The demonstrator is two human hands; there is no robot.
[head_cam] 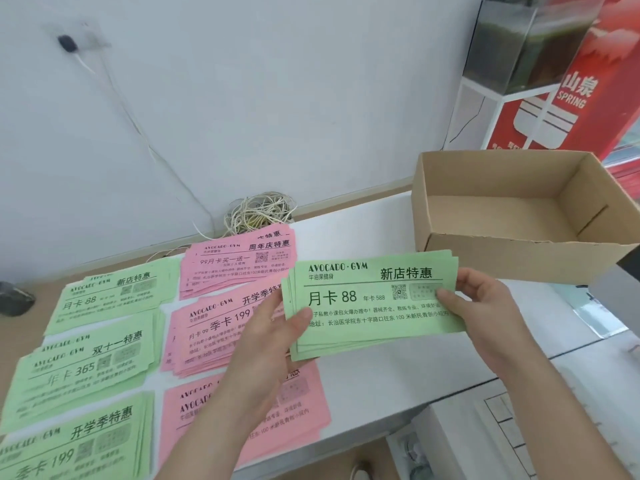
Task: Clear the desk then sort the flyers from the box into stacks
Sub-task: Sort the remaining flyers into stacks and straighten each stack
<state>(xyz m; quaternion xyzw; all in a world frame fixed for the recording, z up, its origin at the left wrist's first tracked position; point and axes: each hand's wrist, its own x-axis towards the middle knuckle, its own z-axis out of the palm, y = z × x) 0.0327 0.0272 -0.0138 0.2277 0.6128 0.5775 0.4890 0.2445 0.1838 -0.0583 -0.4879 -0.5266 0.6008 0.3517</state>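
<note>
Box (519, 220) right of flyer stacks (104, 341)

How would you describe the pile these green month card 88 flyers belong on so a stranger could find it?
Start at the cardboard box, then look left past the pink stacks to the green column. It is the farthest green stack, the only one printed 月卡 88.

I have a single view, from the camera worn on the head. It looks forward and steeply down across the bench (363, 237) toward the wall (277, 81) behind it. It sits close: the hands and forearms rise from the bottom edge and fill the near field. The wide lens bows the bench edge and the wall line.
</note>
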